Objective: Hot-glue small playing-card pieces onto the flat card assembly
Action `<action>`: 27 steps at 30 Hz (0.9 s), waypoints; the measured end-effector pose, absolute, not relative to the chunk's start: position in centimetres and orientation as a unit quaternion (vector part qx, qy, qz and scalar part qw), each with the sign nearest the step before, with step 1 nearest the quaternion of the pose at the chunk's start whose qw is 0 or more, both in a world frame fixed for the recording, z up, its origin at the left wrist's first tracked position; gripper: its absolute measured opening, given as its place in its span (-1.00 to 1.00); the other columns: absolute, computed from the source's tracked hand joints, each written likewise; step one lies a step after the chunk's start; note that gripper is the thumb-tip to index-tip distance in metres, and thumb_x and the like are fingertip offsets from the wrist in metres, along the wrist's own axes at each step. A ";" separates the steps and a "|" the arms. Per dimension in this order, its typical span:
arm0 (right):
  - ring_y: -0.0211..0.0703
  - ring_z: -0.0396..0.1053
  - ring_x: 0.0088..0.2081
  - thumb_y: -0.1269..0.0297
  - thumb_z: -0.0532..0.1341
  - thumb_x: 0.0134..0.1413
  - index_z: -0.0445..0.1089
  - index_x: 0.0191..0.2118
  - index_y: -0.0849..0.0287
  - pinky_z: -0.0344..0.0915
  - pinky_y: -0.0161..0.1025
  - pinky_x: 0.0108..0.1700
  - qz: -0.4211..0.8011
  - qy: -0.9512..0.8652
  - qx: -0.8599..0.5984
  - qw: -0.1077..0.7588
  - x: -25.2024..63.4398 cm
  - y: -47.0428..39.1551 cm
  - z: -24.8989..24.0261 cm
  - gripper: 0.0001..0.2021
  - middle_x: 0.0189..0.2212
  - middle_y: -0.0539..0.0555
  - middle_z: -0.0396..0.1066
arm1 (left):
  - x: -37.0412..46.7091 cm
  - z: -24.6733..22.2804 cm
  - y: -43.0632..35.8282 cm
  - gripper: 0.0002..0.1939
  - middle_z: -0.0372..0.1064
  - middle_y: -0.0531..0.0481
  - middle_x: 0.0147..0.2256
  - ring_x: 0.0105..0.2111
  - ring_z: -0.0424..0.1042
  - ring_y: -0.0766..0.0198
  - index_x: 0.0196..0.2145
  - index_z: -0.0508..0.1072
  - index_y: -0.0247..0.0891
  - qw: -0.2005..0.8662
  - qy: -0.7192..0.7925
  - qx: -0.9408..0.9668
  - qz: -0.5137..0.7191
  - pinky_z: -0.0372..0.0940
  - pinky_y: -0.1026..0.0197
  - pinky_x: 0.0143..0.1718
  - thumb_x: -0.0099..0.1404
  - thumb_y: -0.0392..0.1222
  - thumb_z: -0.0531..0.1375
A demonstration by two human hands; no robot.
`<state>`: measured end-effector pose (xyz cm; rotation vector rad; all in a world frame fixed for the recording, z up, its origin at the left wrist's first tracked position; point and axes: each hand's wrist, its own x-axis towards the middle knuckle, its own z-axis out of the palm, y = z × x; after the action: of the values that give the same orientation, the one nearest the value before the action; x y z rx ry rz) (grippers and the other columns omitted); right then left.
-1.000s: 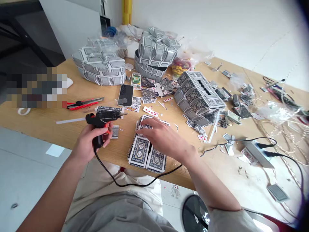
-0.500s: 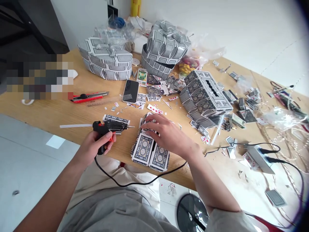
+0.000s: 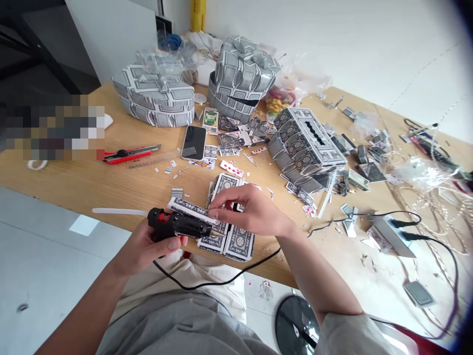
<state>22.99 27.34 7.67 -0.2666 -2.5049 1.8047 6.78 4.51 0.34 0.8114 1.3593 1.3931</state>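
My left hand is wrapped round a black hot glue gun, a white glue stick jutting from its back. The gun's metal nozzle points right, over the near part of a block of joined playing cards with dark blue patterned backs. Between thumb and fingers, my right hand pinches the right end of a folded card strip. That strip hangs tilted just above the glue gun. My right hand covers the middle of the card block.
Behind lie a phone, a red utility knife and loose cards. A slotted card box and two larger woven card pieces stand farther back. A black cord loops along the front edge. Scraps and a power strip are right.
My right hand has left the card block's top and taken the folded strip from the table, lifting it. The glue gun has moved right and nearer to me, its nozzle now over the block.
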 end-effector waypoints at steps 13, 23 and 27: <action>-0.16 0.49 -0.32 0.23 0.23 0.35 0.55 -0.20 0.16 0.36 -0.20 -0.20 0.347 -0.895 -0.246 0.137 24.7 31.5 8.5 -0.83 -0.32 0.07 0.60 | 5.2 -0.8 5.2 -0.66 0.50 -0.08 -0.40 -0.60 0.33 0.33 -0.31 0.58 -0.25 0.462 0.547 0.295 0.632 0.22 0.28 -0.63 0.26 0.09 0.44; 0.06 0.59 -0.22 0.26 0.35 0.19 0.65 -0.13 0.16 0.46 0.01 -0.06 0.151 -0.905 -0.394 0.051 27.6 35.7 8.9 -0.82 -0.28 0.17 0.66 | 3.1 -2.4 6.4 -0.57 0.48 -0.14 -0.38 -0.52 0.37 0.26 -0.27 0.58 -0.28 0.465 0.511 0.213 0.691 0.24 0.24 -0.55 0.23 0.18 0.43; 0.02 0.60 -0.17 0.11 0.23 0.39 0.64 -0.09 0.09 0.52 -0.02 -0.06 0.238 -0.903 -0.310 0.177 27.8 32.6 11.4 -0.74 -0.23 0.13 0.65 | 3.1 -2.4 6.3 -0.59 0.48 -0.14 -0.37 -0.51 0.36 0.25 -0.27 0.58 -0.27 0.462 0.529 0.225 0.675 0.22 0.21 -0.51 0.26 0.17 0.41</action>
<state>27.82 32.61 11.37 -0.8776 -2.5559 0.6728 3.08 6.29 -2.41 0.5524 1.3011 1.6612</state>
